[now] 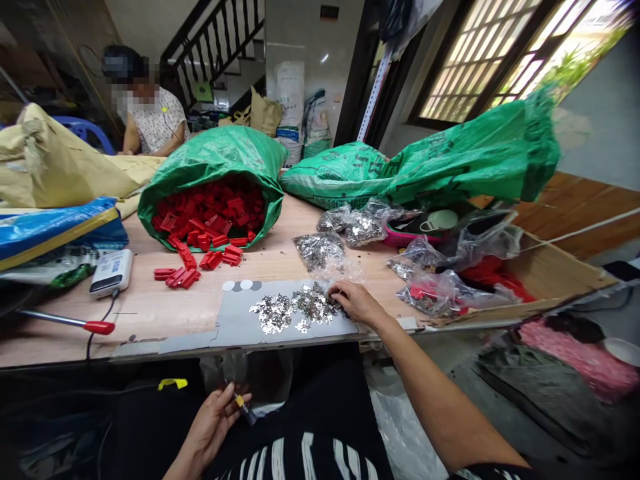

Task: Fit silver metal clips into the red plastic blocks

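Over my lap, my left hand (217, 413) is closed around a small dark piece with a yellow part (241, 402); its exact kind is unclear. My right hand (357, 301) reaches across the table edge, fingers bent and pinched at the right side of a pile of small metal pieces (314, 303). What those fingertips hold is too small to make out. A second pile of shiny flat metal pieces (273, 313) lies just left of it. Both piles rest on a grey sheet (233, 323) at the table's front edge.
A green sack (215, 153) spills red plastic parts (210, 213) onto the table. Clear bags of metal pieces (320, 250) and a cardboard box (560, 273) stand right. A red-handled lever (99, 327) and white power bank (113, 272) are left. Another person (155, 120) sits behind.
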Tool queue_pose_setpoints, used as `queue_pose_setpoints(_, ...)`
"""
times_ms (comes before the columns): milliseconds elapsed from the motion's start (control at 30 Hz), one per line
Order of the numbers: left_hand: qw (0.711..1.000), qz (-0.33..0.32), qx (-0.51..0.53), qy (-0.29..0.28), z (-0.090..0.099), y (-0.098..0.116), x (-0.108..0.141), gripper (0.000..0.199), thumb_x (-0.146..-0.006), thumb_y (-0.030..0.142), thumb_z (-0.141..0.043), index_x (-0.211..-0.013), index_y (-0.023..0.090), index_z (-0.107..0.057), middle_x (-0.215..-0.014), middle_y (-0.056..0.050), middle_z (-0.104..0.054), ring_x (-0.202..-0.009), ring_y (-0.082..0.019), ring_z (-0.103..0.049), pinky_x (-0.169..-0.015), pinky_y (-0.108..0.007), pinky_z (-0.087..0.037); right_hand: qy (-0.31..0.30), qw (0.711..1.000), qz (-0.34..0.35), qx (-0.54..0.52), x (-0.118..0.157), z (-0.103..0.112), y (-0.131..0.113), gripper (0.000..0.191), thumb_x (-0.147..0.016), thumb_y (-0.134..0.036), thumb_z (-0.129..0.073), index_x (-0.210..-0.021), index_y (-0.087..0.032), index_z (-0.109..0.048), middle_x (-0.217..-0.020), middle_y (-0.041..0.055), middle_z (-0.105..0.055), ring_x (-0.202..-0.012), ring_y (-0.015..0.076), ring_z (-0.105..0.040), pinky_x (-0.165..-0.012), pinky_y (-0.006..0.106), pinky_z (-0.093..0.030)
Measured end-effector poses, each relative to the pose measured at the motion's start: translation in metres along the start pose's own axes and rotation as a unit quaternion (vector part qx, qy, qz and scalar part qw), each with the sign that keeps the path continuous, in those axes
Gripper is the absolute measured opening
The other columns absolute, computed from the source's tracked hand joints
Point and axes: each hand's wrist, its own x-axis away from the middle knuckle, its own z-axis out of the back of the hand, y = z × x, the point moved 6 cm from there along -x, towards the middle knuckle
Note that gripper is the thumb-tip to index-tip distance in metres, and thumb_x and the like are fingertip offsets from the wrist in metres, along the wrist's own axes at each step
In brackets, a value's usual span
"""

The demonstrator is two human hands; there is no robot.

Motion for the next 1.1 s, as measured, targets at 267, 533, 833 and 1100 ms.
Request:
queue_pose_setpoints(267, 1.000, 0.002, 0.005, -0.006, -0.002, -0.001, -0.002, 0.011, -0.079, 0.011, -0.066, -0.078, 0.011, -0.055, -0.088, -0.014, -0.073, -0.085, -0.028, -0.072, -0.075, -0.037, -0.058, 0.009, 1.000, -0.006, 0.022, -0.005, 0.003, -0.006, 0.017, -0.085, -0.017, -0.053, -0.093, -0.020, -0.067, -0.094, 0.0047, -0.068, -0.090, 0.0186, -0.061, -0.083, 0.029, -0.044)
queue_pose_setpoints(533, 1.000, 0.002, -0.001, -0.002, -0.001, -0.001, -0.002, 0.008, -0.080, 0.011, -0.064, -0.083, 0.011, -0.057, -0.091, -0.015, -0.073, -0.085, -0.028, -0.072, -0.075, -0.036, -0.057, -0.005, 0.998, -0.028, 0.053, -0.010, -0.005, -0.016, 0.018, -0.082, -0.022, -0.060, -0.099, -0.023, -0.066, -0.094, 0.0029, -0.066, -0.083, 0.0166, -0.058, -0.076, 0.027, -0.042)
queue_pose_setpoints(833, 1.000, -0.003, 0.010, -0.007, 0.001, -0.001, -0.005, 0.015, -0.078, 0.013, -0.067, -0.074, 0.012, -0.054, -0.090, -0.015, -0.073, -0.086, -0.029, -0.072, -0.076, -0.037, -0.057, -0.036, 0.997, -0.035, 0.063, -0.011, 0.000, -0.018, 0.011, -0.082, -0.019, -0.055, -0.085, -0.021, -0.066, -0.086, 0.0025, -0.067, -0.083, 0.0166, -0.059, -0.075, 0.024, -0.041)
queue_pose_setpoints(1100, 1.000, 0.001, 0.005, -0.002, -0.002, -0.001, -0.001, 0.009, -0.080, 0.011, -0.065, -0.078, 0.012, -0.056, -0.089, -0.014, -0.073, -0.085, -0.028, -0.072, -0.076, -0.037, -0.057, -0.054, 0.992, -0.068, 0.087, -0.006, 0.009, -0.007, 0.008, -0.080, -0.023, -0.058, -0.080, -0.022, -0.067, -0.083, 0.0018, -0.068, -0.077, 0.0167, -0.059, -0.065, 0.023, -0.038)
